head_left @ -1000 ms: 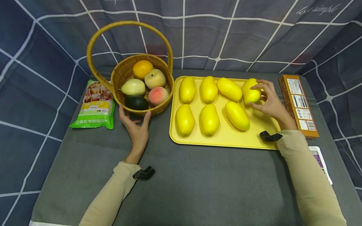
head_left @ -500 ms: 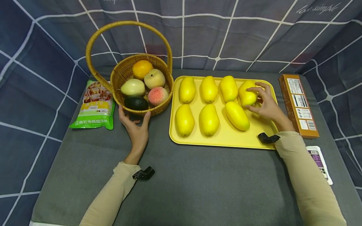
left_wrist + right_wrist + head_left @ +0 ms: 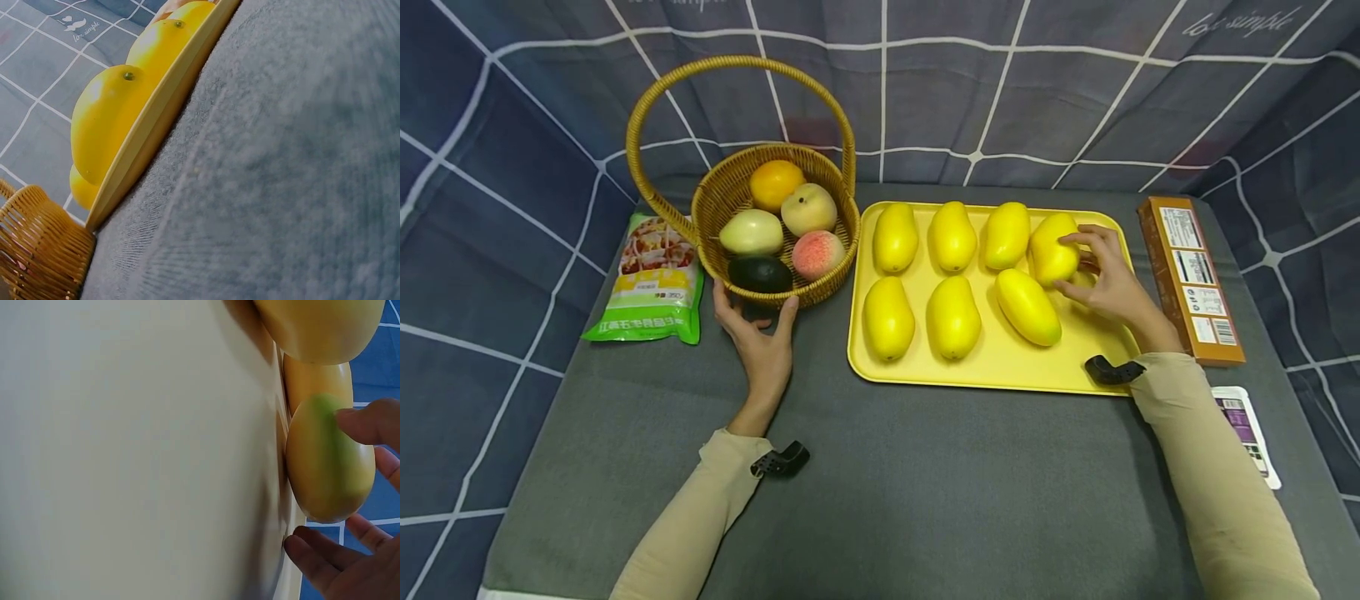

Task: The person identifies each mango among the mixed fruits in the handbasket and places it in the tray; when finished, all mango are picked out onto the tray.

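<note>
A yellow mango [image 3: 1054, 247] with a green streak lies at the right end of the back row on a yellow tray [image 3: 985, 379]. My right hand [image 3: 1108, 279] holds this mango from the right, its thumb and fingers to either side. In the right wrist view the fingers [image 3: 312, 556] curve about one end of the mango [image 3: 331, 462]. Several more mangoes [image 3: 955, 317] lie in two rows to its left. My left hand [image 3: 760, 350] rests at the front of a wicker basket [image 3: 831, 287], thumb and index finger spread against it. The left wrist view does not show that hand.
Inside the basket are an orange [image 3: 777, 185], a dark green avocado [image 3: 760, 273], a pink peach [image 3: 817, 254] and two pale fruits. A green food bag [image 3: 651, 287] lies left of it. Right of the tray are a brown box [image 3: 1193, 283] and a white-edged package [image 3: 1247, 433].
My right hand has shifted left with the mango at the row's right end. The neighbouring mango has turned from slanted to nearly upright in its row. My left hand and the basket stay practically still.
</note>
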`<action>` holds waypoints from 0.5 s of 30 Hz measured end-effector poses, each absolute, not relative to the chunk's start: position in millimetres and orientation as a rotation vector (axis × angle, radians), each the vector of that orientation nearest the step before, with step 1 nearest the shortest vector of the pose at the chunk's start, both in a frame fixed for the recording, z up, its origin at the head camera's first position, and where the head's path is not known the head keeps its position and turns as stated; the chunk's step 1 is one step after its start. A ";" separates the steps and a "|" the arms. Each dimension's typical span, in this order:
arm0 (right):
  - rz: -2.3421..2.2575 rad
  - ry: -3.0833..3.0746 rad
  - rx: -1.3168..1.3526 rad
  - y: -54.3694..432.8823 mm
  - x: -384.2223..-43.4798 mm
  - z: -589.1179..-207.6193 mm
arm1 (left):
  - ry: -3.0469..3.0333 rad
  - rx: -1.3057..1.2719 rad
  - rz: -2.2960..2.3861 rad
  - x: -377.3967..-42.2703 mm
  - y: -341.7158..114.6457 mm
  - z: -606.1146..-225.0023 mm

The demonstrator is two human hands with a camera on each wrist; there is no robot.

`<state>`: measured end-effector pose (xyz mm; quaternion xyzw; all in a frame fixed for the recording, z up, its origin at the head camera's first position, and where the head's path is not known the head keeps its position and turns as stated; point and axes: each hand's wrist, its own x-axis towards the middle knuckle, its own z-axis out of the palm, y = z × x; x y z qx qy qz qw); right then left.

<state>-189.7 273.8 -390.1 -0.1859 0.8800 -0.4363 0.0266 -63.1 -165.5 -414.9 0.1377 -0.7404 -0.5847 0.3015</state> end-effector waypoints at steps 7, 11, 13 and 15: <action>-1.320 2.710 -0.539 268.4 -186.0 -386.1 | -2.025 0.401 -1.563 -59.0 -168.2 -406.7; -1.331 2.686 -0.555 266.9 -186.5 -386.9 | -2.085 0.456 -1.556 -54.1 -173.8 -405.1; -1.333 2.682 -0.564 268.0 -187.4 -389.4 | -2.114 0.467 -1.543 -52.3 -179.5 -408.9; -1.314 2.693 -0.577 272.2 -188.5 -395.1 | -2.141 0.467 -1.530 -49.6 -186.2 -413.4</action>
